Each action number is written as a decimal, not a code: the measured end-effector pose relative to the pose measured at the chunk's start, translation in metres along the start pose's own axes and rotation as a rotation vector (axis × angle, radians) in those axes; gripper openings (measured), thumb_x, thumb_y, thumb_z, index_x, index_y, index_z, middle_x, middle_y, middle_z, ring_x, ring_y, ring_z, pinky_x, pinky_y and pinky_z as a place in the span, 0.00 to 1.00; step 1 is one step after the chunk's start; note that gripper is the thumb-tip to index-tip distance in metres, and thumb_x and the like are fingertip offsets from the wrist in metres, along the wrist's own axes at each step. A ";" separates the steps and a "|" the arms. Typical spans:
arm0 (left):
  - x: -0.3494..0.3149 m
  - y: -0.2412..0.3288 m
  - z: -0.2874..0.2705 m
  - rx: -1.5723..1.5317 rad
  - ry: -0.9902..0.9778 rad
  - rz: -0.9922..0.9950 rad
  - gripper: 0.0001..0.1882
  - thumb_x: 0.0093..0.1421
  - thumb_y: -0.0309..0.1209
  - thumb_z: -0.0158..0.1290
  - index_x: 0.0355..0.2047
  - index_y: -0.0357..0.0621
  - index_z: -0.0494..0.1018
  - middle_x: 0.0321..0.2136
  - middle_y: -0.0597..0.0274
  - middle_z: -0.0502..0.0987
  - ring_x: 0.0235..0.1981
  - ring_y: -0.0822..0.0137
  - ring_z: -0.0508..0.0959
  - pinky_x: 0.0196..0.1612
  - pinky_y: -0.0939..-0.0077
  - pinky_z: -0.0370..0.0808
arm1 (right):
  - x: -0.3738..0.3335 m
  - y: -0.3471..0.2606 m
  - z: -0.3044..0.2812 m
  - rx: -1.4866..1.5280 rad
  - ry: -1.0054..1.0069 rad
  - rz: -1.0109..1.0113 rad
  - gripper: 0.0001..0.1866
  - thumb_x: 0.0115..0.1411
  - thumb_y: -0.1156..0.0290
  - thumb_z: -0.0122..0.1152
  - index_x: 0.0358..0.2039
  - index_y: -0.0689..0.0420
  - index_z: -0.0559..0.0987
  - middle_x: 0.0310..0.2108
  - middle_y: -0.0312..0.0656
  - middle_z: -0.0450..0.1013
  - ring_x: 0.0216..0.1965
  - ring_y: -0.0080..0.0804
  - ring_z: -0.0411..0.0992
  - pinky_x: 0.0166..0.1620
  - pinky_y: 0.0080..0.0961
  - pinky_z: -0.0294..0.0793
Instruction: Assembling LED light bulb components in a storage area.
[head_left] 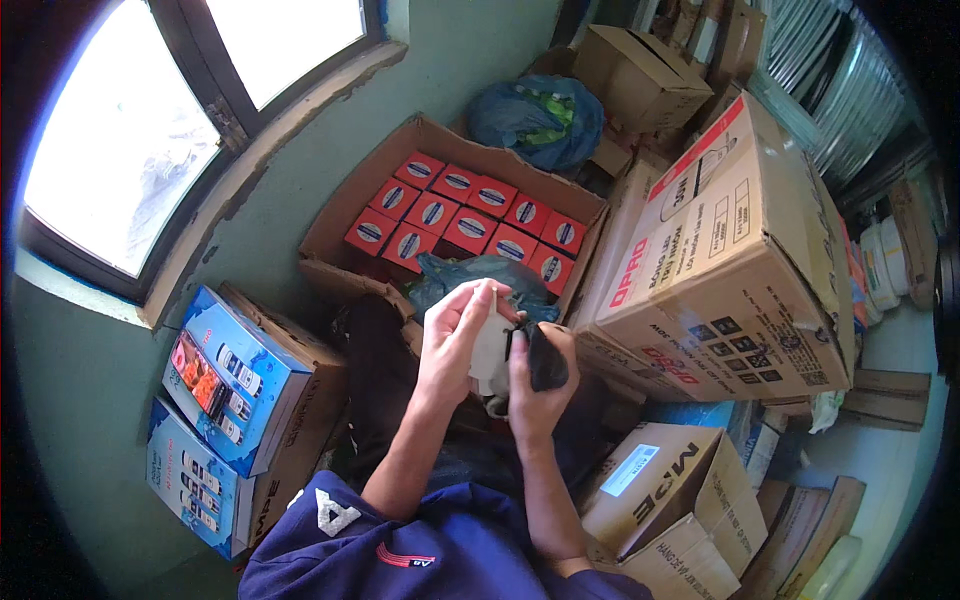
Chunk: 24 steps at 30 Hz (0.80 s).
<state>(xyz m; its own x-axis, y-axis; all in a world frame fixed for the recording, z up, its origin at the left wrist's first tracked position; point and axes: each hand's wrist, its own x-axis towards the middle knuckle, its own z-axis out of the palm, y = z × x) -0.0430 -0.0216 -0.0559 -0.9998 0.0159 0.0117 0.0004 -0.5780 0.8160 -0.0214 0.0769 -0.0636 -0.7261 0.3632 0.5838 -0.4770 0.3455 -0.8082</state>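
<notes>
White and flat, a thin piece (489,352) lay between the hands, pinched by the left hand's (447,345) bent fingers, beside a black, rounded object (548,358) gripped in the right hand's (540,402) curled fingers, apparently mid-handling, the next move seemingly calling for steady grips.

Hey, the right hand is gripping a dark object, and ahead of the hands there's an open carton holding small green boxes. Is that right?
Not quite: the small boxes are red, not green, as the head view shows. The right hand does grip a dark object, with the open carton ahead.
</notes>
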 end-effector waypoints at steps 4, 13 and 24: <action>0.000 -0.010 -0.004 -0.036 -0.160 -0.193 0.15 0.67 0.41 0.48 0.40 0.41 0.75 0.28 0.67 0.77 0.29 0.79 0.74 0.32 0.83 0.71 | -0.002 0.008 -0.009 0.388 0.089 0.806 0.06 0.61 0.72 0.59 0.36 0.59 0.75 0.35 0.34 0.70 0.38 0.21 0.67 0.45 0.22 0.67; 0.015 -0.023 -0.016 -0.399 0.046 -0.234 0.16 0.69 0.47 0.41 0.36 0.47 0.65 0.34 0.54 0.76 0.41 0.59 0.79 0.44 0.62 0.77 | -0.004 -0.013 -0.027 -0.170 -0.168 0.057 0.15 0.49 0.76 0.69 0.39 0.60 0.77 0.34 0.45 0.72 0.35 0.40 0.73 0.40 0.34 0.73; 0.006 -0.024 -0.009 -0.074 0.166 -0.028 0.22 0.71 0.47 0.34 0.37 0.43 0.68 0.31 0.62 0.73 0.31 0.75 0.72 0.39 0.77 0.71 | 0.011 -0.012 -0.002 -0.339 -0.398 -0.135 0.20 0.40 0.73 0.69 0.37 0.55 0.75 0.37 0.43 0.71 0.38 0.46 0.69 0.42 0.39 0.70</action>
<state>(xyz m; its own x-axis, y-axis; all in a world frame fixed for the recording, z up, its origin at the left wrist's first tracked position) -0.0493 -0.0155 -0.0807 -0.9889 -0.0985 -0.1110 -0.0229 -0.6376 0.7700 -0.0226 0.0786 -0.0468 -0.8321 -0.0368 0.5534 -0.4403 0.6507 -0.6187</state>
